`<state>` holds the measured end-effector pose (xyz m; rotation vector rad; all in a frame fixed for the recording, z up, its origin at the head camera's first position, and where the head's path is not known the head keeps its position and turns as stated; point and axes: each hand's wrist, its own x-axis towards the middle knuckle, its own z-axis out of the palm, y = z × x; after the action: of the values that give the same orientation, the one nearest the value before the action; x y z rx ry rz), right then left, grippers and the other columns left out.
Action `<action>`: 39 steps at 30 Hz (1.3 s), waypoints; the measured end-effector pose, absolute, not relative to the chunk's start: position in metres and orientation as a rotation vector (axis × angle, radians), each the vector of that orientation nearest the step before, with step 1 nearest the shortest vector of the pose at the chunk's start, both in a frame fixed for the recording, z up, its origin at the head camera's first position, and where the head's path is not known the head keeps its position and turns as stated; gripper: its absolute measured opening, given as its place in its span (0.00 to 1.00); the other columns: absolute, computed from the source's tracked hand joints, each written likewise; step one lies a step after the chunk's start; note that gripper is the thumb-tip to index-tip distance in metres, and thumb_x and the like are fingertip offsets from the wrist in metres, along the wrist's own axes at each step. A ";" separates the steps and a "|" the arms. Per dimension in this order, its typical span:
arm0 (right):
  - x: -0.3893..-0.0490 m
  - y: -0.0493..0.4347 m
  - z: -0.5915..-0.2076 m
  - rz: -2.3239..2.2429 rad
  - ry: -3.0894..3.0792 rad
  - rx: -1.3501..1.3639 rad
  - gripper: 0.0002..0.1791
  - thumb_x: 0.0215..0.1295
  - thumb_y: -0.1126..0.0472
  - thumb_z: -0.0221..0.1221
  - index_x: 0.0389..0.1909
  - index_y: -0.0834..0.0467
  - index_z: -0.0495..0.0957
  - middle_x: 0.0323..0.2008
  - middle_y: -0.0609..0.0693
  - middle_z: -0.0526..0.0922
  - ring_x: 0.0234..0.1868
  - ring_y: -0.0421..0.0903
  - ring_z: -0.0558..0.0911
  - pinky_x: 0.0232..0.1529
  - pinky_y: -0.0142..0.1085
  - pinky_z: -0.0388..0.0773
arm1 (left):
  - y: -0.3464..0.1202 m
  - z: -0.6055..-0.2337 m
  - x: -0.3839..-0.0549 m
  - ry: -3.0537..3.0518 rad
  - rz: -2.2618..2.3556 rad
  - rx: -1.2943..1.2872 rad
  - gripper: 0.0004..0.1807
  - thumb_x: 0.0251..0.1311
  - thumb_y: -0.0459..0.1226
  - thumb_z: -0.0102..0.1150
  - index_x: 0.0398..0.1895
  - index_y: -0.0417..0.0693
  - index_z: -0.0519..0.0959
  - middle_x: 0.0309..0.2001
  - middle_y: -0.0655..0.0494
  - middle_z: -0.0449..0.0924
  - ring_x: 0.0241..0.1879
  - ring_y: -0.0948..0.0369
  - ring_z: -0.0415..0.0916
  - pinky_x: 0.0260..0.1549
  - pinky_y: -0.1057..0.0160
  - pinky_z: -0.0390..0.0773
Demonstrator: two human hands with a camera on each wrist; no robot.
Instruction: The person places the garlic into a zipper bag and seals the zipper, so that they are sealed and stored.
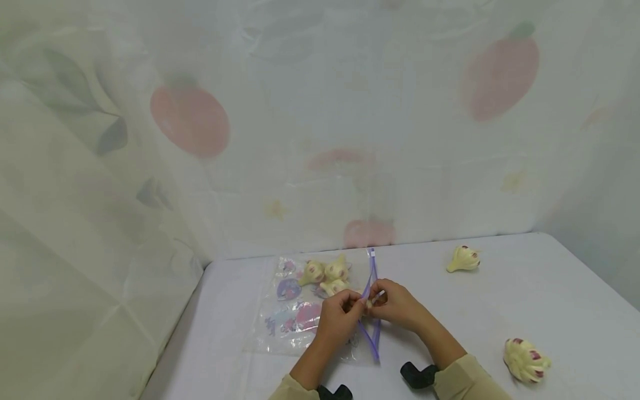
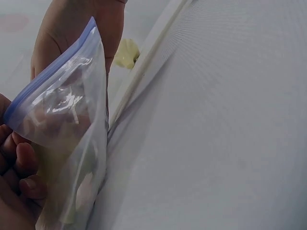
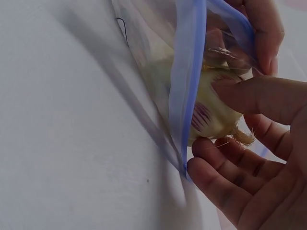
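Pinching a garlic [image 3: 220,120] between thumb [image 3: 261,96] and right fingers [image 3: 223,187], at the mouth of the bag [image 1: 307,316]; apparently nipping the purple zip [image 3: 196,57] with the left fingers [image 3: 268,36], partly hidden from view. Probably light and firm to handle; best taken round the fat middle, clear of the wispy root [image 3: 244,137]. Expect a limp, slippery bag, better gripped by the zip. Farther out, three garlics [image 1: 312,273] inside the bag, two loose garlics [image 1: 463,259] [image 1: 527,360] on the bench [image 1: 450,311] to the right.

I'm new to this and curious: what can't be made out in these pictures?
Held garlic bulb, head view: mostly hidden by left hand and right hand.
Left hand, left wrist view: partly cut off by the left edge.
Prints on bag, head view: fine details blurred.
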<state>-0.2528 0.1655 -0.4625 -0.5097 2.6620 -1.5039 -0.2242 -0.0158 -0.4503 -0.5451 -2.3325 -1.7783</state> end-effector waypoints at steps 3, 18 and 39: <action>-0.253 0.164 -0.464 -1.468 2.691 -0.538 0.12 0.52 0.60 0.71 0.30 0.57 0.76 0.31 0.48 0.80 0.31 0.41 0.78 0.29 0.31 0.75 | -0.016 -0.450 -0.224 -2.325 -1.789 -0.543 0.03 0.61 0.28 0.60 0.31 0.36 0.82 0.26 0.43 0.83 0.20 0.74 0.68 0.21 0.75 0.69; -0.254 0.161 -0.467 -1.502 2.607 -0.628 0.04 0.54 0.64 0.66 0.29 0.58 0.81 0.27 0.46 0.83 0.29 0.39 0.78 0.29 0.31 0.75 | -0.017 -0.457 -0.230 -2.298 -1.757 -0.549 0.03 0.60 0.29 0.63 0.30 0.38 0.83 0.24 0.47 0.82 0.20 0.73 0.69 0.21 0.75 0.71; -0.253 0.160 -0.465 -1.631 2.505 -0.555 0.08 0.55 0.64 0.66 0.37 0.59 0.83 0.33 0.52 0.85 0.32 0.41 0.80 0.32 0.31 0.77 | -0.018 -0.483 -0.245 -2.251 -1.676 -0.570 0.03 0.59 0.34 0.65 0.28 0.47 0.84 0.21 0.56 0.78 0.20 0.71 0.68 0.18 0.72 0.71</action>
<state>-0.2528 0.1605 -0.4653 -0.5550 2.5052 -1.6315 -0.2451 -0.0180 -0.4830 -0.5700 -2.2511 -1.6761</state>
